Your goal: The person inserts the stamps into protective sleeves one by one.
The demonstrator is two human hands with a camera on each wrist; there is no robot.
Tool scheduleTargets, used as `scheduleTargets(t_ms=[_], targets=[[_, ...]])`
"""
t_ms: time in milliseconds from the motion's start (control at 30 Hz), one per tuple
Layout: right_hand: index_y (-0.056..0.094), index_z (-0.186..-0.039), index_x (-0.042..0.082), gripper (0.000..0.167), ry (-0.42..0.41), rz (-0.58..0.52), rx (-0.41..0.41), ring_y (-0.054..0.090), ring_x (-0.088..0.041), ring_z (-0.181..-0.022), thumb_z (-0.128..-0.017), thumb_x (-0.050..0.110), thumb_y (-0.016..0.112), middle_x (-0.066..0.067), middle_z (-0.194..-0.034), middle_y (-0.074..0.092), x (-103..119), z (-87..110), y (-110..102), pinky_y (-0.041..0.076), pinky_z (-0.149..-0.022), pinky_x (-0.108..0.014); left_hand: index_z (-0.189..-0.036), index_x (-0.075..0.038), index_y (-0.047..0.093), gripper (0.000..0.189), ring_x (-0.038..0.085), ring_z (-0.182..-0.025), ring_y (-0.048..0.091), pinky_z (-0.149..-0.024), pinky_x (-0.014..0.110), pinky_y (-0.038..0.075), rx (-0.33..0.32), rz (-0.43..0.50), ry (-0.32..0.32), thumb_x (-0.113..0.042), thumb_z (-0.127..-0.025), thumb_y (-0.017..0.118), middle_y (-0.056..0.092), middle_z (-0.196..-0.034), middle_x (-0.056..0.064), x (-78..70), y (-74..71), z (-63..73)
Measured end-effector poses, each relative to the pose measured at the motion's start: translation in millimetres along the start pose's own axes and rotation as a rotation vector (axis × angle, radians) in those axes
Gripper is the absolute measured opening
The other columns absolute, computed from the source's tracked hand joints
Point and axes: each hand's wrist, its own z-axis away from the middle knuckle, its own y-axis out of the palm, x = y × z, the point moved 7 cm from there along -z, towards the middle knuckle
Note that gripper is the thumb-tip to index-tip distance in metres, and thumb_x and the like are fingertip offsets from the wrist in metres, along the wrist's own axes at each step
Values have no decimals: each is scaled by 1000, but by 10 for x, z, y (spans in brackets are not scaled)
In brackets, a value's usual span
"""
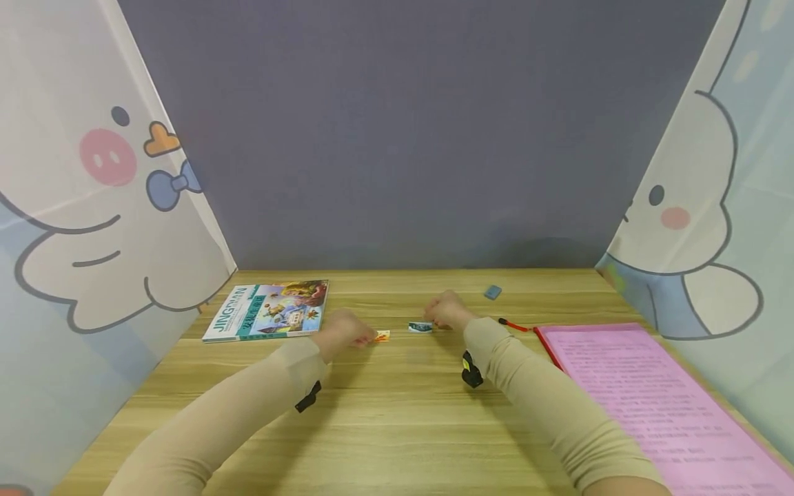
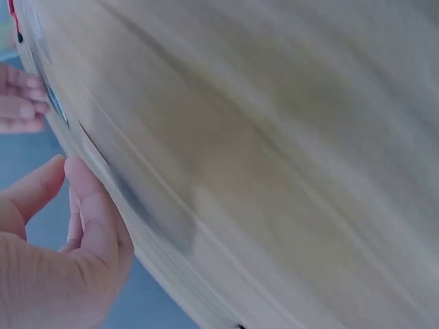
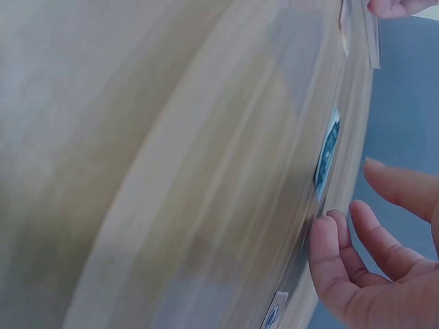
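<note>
In the head view, my left hand (image 1: 349,331) is at the left edge of a small orange-and-white picture card (image 1: 383,336). Its thumb and index fingertips nearly meet in the left wrist view; whether the card's edge is between them cannot be seen. A small teal picture card (image 1: 420,327) lies flat to the right of the first. Beside its right end is my right hand (image 1: 448,311), with fingers loosely bent and thumb apart. In the right wrist view, nothing sits between that thumb and the fingers, and the teal card (image 3: 328,154) lies just past the fingertips.
A colourful book (image 1: 273,311) lies at the back left of the wooden table (image 1: 378,427). Toward the back right is a small blue-grey block (image 1: 493,292). A red cord with a black tip (image 1: 513,324) leads to a pink folder with printed pages (image 1: 657,399). Behind stands a grey panel (image 1: 409,138).
</note>
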Motion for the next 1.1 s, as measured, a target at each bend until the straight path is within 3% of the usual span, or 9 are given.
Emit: scheduleTargets(t_ms=[200, 533, 767, 967, 1100], targets=[[66, -102, -2, 29, -13, 117, 7, 59, -14, -72, -79, 8, 80, -11, -99, 64, -29, -3, -12, 56, -66, -26, -88, 7, 72, 11, 11, -57, 62, -61, 24, 60, 37, 59, 77, 0, -79, 76, 72, -79, 13, -104, 215, 141], [68, -102, -2, 33, -46, 169, 32, 60, -15, -76, -75, 10, 84, -11, -98, 67, -104, -43, 6, 55, -74, -28, -84, 3, 70, 11, 11, -57, 58, -59, 22, 59, 67, 13, 97, 1, -77, 78, 68, -80, 9, -189, 513, 241], [68, -101, 0, 33, -50, 181, 31, 58, -15, -76, -75, 12, 84, -7, -90, 66, -97, -50, 6, 53, -74, -28, -87, 5, 68, 15, 14, -61, 60, -60, 24, 60, 68, 20, 105, 2, -77, 78, 65, -84, 11, -245, 614, 301], [68, -98, 1, 31, -50, 197, 13, 58, -16, -77, -74, 12, 85, -7, -86, 66, -89, -38, 9, 52, -70, -26, -79, -3, 64, 21, 13, -57, 61, -56, 22, 56, 17, -69, 95, -5, -72, 84, 62, -79, 6, -284, 644, 352], [68, -93, 2, 28, -46, 210, 10, 57, -15, -75, -74, 12, 85, -5, -84, 65, -90, -16, 27, 50, -67, -24, -77, -6, 61, 24, 15, -59, 64, -57, 23, 55, 26, -115, 105, -7, -72, 85, 61, -76, 5, -307, 668, 384]])
